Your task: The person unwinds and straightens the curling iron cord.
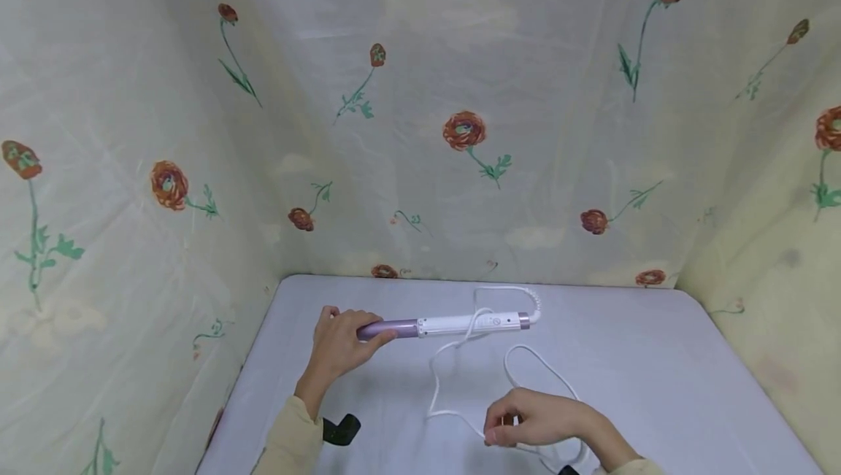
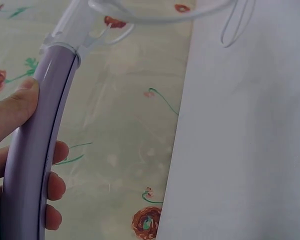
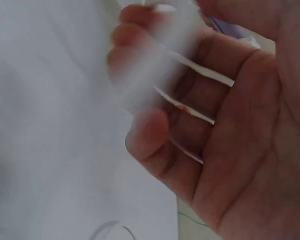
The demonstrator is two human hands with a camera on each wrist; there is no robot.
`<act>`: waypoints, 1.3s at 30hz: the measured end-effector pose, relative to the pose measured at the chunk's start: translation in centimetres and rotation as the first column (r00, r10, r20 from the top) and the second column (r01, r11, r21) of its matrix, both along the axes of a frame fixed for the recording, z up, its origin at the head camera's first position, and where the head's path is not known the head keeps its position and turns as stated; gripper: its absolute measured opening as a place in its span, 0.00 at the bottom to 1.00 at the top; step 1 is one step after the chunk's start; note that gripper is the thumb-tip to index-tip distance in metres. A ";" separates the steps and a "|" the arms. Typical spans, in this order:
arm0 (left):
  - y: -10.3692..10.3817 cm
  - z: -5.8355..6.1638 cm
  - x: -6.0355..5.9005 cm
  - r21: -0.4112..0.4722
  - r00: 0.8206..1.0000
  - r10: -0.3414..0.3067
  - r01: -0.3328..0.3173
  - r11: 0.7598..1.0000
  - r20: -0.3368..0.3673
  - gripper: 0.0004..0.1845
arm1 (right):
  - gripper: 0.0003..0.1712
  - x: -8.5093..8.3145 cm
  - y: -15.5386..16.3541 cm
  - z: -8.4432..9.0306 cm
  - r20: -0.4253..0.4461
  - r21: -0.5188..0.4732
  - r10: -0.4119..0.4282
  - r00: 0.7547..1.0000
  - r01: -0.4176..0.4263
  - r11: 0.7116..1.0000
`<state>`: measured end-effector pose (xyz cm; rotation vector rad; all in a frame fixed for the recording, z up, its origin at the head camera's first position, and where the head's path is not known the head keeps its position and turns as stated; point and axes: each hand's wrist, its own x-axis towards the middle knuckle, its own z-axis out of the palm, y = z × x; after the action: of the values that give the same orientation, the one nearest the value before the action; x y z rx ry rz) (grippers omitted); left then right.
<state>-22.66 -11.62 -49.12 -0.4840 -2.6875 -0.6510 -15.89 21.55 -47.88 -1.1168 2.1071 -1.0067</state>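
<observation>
My left hand point(image 1: 340, 342) grips the purple end of a white and purple hair straightener point(image 1: 447, 325), held sideways over the table. In the left wrist view the thumb lies along one side of the purple barrel point(image 2: 42, 110) and the fingers curl round from the other. The straightener's white handle points right, and a white cord point(image 1: 436, 380) leaves its end, loops back over the handle and runs down to my right hand point(image 1: 542, 416). Thumb and fingers of that hand pinch the cord, a blurred white band point(image 3: 157, 67) in the right wrist view.
A white-covered table point(image 1: 657, 365) lies under both hands. Loose cord loops point(image 1: 545, 362) spread around the right hand. Flower-printed curtains point(image 1: 407, 190) enclose the table at the back and both sides.
</observation>
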 end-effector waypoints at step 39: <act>0.0 0.9 -0.2 0.022 0.997 0.021 -0.020 1.000 -0.078 0.21 | 0.18 -0.4 -5.9 -6.7 0.574 -0.453 -0.343 0.743 0.638 0.623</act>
<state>-22.90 -11.60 -48.17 -0.4659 -2.6056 -0.6412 -16.27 15.65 -54.57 -0.4249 1.7497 -2.1442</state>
